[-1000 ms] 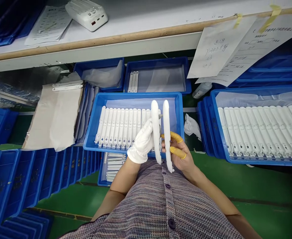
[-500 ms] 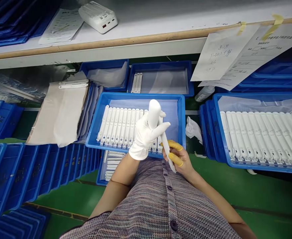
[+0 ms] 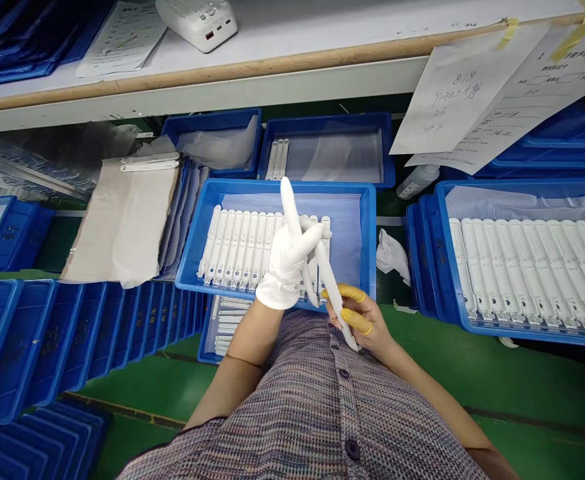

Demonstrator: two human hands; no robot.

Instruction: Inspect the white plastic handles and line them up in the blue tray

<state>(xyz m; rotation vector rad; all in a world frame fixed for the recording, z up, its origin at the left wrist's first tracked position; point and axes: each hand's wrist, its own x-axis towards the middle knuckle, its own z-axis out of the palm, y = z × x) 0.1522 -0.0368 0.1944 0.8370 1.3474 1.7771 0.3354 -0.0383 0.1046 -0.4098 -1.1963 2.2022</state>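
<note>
My left hand (image 3: 286, 267), in a white fabric glove, grips a long white plastic part (image 3: 286, 207) that tilts up and to the left. My right hand (image 3: 357, 320), with yellow cots on two fingers, pinches a second long white part (image 3: 333, 287) whose upper end runs behind the glove. Both hands are above the near rim of a blue tray (image 3: 277, 187). A tight row of similar white parts (image 3: 240, 247) lies in that tray, partly hidden by my left hand.
A larger blue tray (image 3: 527, 267) of white parts lies to the right. Stacked blue trays (image 3: 87, 340) fill the left. Behind are a shelf edge (image 3: 222, 70), taped papers (image 3: 452, 87), a white bottle (image 3: 417, 183) and a crumpled white cloth (image 3: 391, 257).
The two parts stood upright side by side; now the left one leans left and the right one leans under the glove. The glove has turned, and the view has shifted slightly.
</note>
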